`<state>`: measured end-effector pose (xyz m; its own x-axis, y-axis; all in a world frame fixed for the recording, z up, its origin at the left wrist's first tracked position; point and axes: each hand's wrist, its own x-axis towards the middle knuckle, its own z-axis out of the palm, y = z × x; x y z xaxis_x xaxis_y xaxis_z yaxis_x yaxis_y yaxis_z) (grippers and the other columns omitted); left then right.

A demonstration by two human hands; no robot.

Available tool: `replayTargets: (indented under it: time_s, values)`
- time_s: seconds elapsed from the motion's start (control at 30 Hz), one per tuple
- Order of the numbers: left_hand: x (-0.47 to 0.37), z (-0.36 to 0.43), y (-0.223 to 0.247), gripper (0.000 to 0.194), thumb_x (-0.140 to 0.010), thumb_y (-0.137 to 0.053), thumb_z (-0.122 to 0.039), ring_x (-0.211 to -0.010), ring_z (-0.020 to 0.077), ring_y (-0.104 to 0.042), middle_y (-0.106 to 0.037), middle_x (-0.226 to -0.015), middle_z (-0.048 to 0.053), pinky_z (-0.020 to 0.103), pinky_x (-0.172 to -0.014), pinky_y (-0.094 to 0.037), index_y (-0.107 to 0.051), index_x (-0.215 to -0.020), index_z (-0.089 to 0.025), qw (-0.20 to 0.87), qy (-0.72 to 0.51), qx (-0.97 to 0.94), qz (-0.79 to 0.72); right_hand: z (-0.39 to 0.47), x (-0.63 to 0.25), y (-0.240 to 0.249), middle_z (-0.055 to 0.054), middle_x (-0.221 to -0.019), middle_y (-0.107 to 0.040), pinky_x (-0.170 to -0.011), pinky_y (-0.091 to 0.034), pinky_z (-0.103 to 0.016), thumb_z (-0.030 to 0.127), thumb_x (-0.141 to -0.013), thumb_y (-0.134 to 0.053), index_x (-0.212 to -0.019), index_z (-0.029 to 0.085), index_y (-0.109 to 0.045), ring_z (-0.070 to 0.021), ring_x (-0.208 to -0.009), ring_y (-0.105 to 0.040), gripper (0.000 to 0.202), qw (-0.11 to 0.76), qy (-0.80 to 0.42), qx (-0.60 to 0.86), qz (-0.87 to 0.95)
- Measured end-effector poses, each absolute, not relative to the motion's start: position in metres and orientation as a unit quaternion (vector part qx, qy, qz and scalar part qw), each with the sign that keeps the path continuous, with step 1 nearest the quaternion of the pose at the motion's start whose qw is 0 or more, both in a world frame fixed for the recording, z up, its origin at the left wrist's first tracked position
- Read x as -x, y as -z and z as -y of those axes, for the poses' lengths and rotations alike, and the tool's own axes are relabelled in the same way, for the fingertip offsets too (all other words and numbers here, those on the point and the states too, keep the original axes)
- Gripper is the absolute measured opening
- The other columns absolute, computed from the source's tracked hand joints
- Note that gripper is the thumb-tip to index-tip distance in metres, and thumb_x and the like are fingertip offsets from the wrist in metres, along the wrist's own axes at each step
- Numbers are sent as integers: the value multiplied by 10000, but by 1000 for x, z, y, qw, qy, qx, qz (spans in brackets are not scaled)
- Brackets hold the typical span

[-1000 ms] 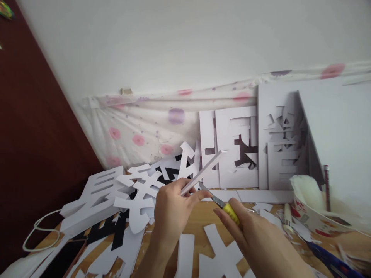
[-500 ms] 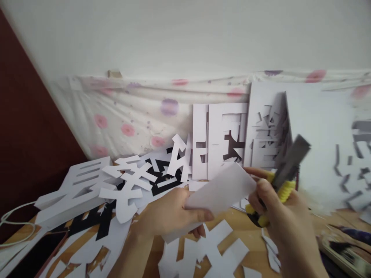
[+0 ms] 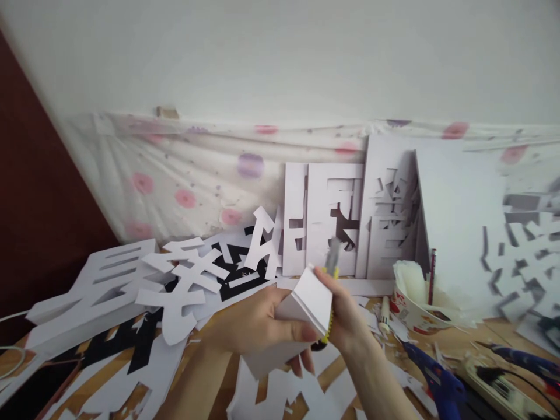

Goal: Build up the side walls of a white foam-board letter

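The left hand (image 3: 262, 319) pinches, thumb above, a smooth, white, bent board strip (image 3: 317, 297) at six o'clock in view. It looks light, stiffish, easily dented, best held by its flat faces. At the strip's three o'clock, the right hand (image 3: 349, 318) steadies its edge, fingers closed on a yellow-handled metal-bladed cutter (image 3: 333, 256).

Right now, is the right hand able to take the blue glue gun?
Probably not freely: the right hand holds the yellow knife, though only flat scraps seem to lie between that hand and the blue glue gun.
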<state>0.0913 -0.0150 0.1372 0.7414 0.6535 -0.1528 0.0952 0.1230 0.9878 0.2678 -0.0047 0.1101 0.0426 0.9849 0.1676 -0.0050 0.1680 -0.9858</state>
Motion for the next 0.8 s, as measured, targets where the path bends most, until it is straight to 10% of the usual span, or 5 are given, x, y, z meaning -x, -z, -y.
replayTargets:
  time_s: [0.27,0.6,0.8]
  values:
    - [-93,-15,-118,203,-904,-488,-353,-597,235,-679,-656,-595,23,311,-599,-426,-476,-740,-233,302,-229,-700,-606,65,-304,-147,27,-666,-508,-609,-371,-290,523,-742,-812,-704,231,-586,-143,-633,-447,371,718,-22,578,387]
    - [-120,-57,-129,143,-865,-540,-259,-973,278,-677,-730,-1063,119,334,-797,-469,-604,-968,-182,202,-159,-824,-504,66,-373,-157,25,-523,-477,-512,-310,-286,714,-694,-703,-667,212,-633,-144,-541,-434,507,536,-197,712,408]
    - [-146,-56,-144,374,-963,-523,-474,-1192,230,-633,-687,-1286,102,320,-985,-478,-641,-1165,-183,307,-224,-835,-398,60,-373,-155,44,-534,-454,-515,-281,-271,681,-695,-704,-690,204,-658,-117,-524,-396,480,492,-247,683,480]
